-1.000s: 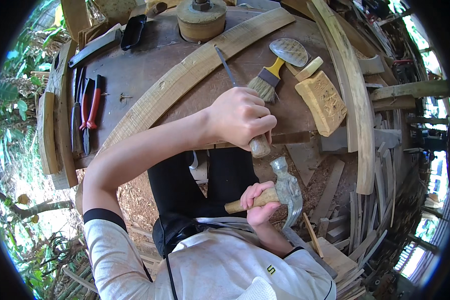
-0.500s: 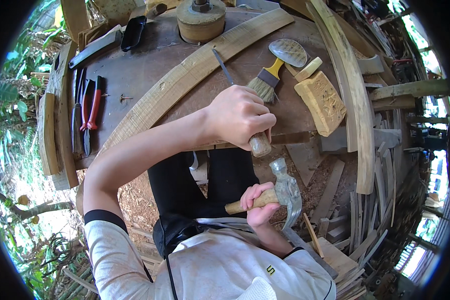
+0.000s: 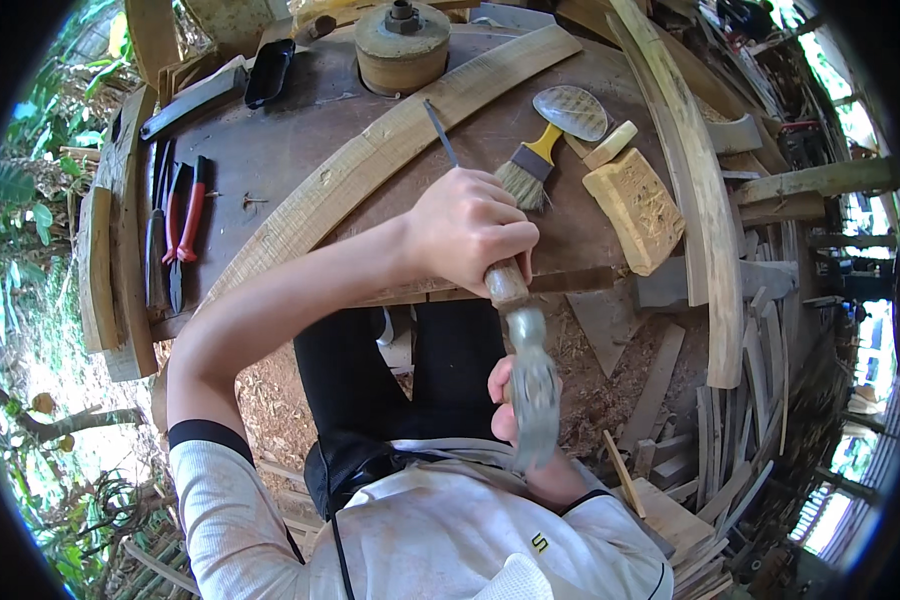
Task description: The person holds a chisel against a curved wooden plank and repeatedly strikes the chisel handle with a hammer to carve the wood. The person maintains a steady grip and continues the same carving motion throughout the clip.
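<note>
My left hand (image 3: 480, 225) grips the wooden handle of a narrow metal tool (image 3: 506, 285), probably a chisel, whose thin blade points away across the worktable (image 3: 250, 160). My right hand (image 3: 510, 395) is closed on a claw hammer (image 3: 530, 390), its head blurred and at the butt of the tool's handle; whether they touch is unclear. A long curved wooden plank (image 3: 350, 170) lies diagonally near the blade. Beside my left hand lie a yellow-handled brush (image 3: 525, 170) and a wooden block (image 3: 633, 210).
Red-handled pliers (image 3: 185, 220) and other tools lie at left. Along the back are a black tray (image 3: 270, 70) and a round wooden piece with a bolt (image 3: 400, 55). Long boards (image 3: 720, 340) bound the right; scrap wood (image 3: 650, 440) lies below. Foliage shows at far left.
The hammer has risen and swung round toward the butt of the handle, now motion-blurred. My left hand with the tool has shifted slightly left.
</note>
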Motion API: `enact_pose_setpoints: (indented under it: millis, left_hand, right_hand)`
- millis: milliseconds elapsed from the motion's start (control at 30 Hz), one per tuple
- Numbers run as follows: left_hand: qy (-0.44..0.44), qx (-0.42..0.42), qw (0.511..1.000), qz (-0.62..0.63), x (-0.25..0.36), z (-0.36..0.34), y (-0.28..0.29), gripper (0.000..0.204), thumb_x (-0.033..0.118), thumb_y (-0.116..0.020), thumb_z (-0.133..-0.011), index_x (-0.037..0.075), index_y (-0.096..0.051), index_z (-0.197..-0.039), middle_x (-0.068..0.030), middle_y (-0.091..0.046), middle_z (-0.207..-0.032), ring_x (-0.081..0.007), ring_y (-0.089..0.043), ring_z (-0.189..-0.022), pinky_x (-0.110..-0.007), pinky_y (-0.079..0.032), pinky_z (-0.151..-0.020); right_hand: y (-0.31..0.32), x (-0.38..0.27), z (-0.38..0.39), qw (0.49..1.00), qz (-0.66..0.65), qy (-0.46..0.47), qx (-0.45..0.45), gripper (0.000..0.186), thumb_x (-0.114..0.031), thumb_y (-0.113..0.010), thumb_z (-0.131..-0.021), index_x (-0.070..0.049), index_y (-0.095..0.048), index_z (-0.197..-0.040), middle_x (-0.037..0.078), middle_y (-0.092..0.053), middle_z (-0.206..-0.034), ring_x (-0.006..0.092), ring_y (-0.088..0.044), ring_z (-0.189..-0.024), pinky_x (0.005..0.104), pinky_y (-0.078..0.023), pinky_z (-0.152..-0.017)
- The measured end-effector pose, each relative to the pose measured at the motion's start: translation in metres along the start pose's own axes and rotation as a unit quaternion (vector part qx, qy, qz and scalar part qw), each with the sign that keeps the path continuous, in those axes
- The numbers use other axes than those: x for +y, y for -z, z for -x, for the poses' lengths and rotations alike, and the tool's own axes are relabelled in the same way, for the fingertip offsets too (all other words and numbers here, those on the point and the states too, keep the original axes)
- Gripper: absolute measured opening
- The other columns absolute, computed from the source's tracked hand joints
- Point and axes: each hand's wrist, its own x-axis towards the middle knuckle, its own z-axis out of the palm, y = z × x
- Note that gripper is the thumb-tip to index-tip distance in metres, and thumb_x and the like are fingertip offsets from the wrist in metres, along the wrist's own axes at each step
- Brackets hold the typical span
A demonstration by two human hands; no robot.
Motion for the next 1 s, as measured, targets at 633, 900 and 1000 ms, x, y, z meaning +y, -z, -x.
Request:
enact_pose_setpoints:
  millis: [633, 900, 1000]
  left_hand:
    - [0.011, 0.046, 0.998, 0.032, 0.009, -0.008, -0.004, 0.032, 0.026, -0.082, -0.061, 0.014, -0.053, -0.067, -0.0005, -0.056, -0.06, -0.0246, -0.06, -0.057, -0.039, -0.045, -0.052]
    - [0.013, 0.032, 0.999, 0.023, -0.001, -0.011, 0.005, 0.029, 0.025, -0.081, -0.06, 0.014, -0.055, -0.067, -0.0006, -0.057, -0.06, -0.0248, -0.062, -0.058, -0.039, -0.046, -0.054]
    - [0.016, 0.029, 0.999, 0.013, -0.001, -0.007, 0.005, 0.03, 0.025, -0.081, -0.06, 0.014, -0.055, -0.067, -0.0007, -0.057, -0.06, -0.0245, -0.062, -0.058, -0.039, -0.046, -0.053]
  right_hand:
    - [-0.028, -0.013, -0.019, 0.962, -0.202, 0.139, 0.12, 0.063, -0.062, -0.065, -0.098, -0.003, -0.054, -0.077, 0.006, -0.049, -0.062, 0.0167, -0.05, -0.05, 0.0307, -0.033, -0.047]
    - [-0.026, -0.016, -0.027, 0.966, -0.191, 0.137, 0.104, 0.051, -0.05, -0.07, -0.098, -0.002, -0.057, -0.088, 0.006, -0.052, -0.066, 0.0166, -0.05, -0.053, 0.0303, -0.034, -0.047]
    - [-0.024, -0.011, -0.027, 0.971, -0.18, 0.136, 0.083, 0.061, -0.062, -0.065, -0.098, -0.002, -0.056, -0.09, 0.005, -0.052, -0.066, 0.0153, -0.051, -0.053, 0.0293, -0.035, -0.048]
